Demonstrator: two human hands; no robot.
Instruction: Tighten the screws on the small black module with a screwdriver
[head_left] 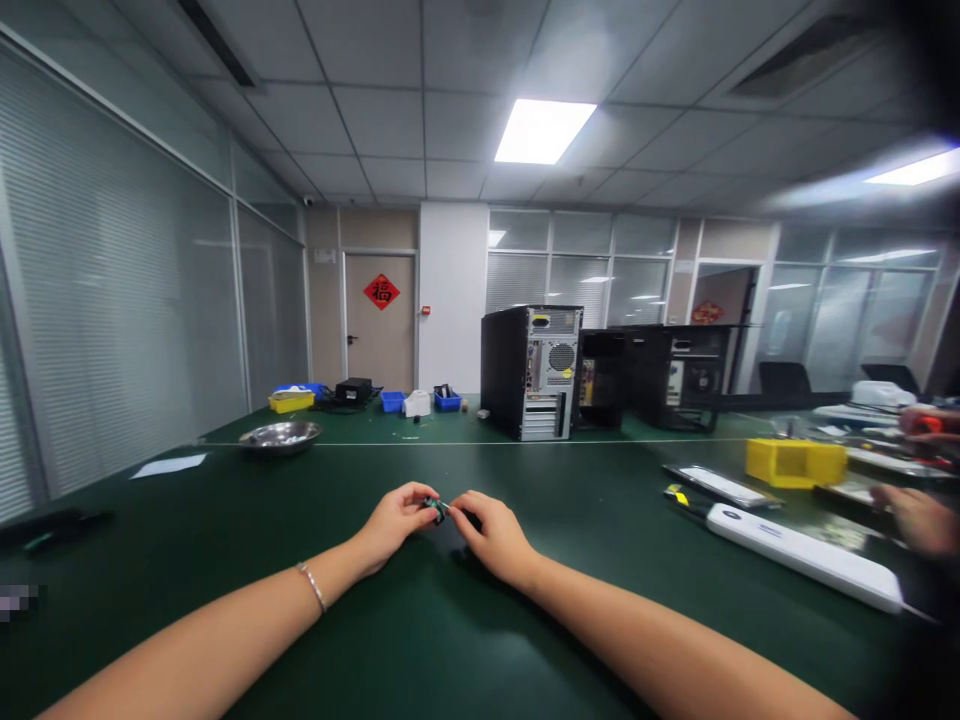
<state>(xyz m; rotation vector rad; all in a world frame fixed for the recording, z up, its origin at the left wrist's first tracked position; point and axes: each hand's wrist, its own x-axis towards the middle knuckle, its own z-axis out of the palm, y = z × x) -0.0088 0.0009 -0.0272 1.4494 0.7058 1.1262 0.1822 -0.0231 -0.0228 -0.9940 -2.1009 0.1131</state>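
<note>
Over the middle of the green table (pixel 360 640), my left hand (pixel 394 522) pinches a small green-and-black part (pixel 434 510) between thumb and fingers. It looks like a little circuit board, but its details are too small to make out. My right hand (pixel 491 532) meets it from the other side, fingertips closed on a thin pale piece (pixel 445 507) at the part's right edge. Whether that piece is joined to the part I cannot tell. Both hands are low over the tabletop, with the fingertips almost touching.
Ahead stand black computer cases (pixel 510 370). A metal bowl (pixel 281 438) and a white paper (pixel 169 465) lie left; blue trays (pixel 392 402) and a yellow tray (pixel 292 402) behind. Right are a long white device (pixel 802 555), a yellow bin (pixel 795 463) and another person's hands (pixel 919 515).
</note>
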